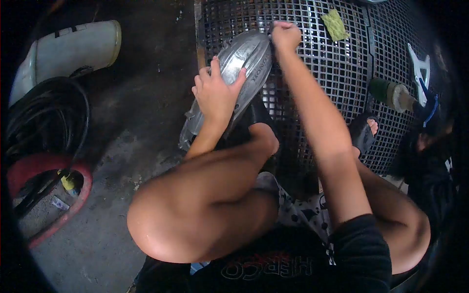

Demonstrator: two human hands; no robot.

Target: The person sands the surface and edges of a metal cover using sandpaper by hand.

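Note:
A long grey metal engine cover with raised lettering lies tilted between my legs and the metal grate, its outer face up. My left hand rests on the cover with fingers spread, the thumb on the right side and the fingertips over the left edge. At the far end of the cover, my right hand is closed in a fist close to its tip. Something dark shows at those fingers, too small to name. The underside of the cover is hidden.
The black grate carries a yellow sponge, a green-handled brush and a white plastic piece. To the left are a white curved pipe, coiled black hose and a red ring-shaped tube.

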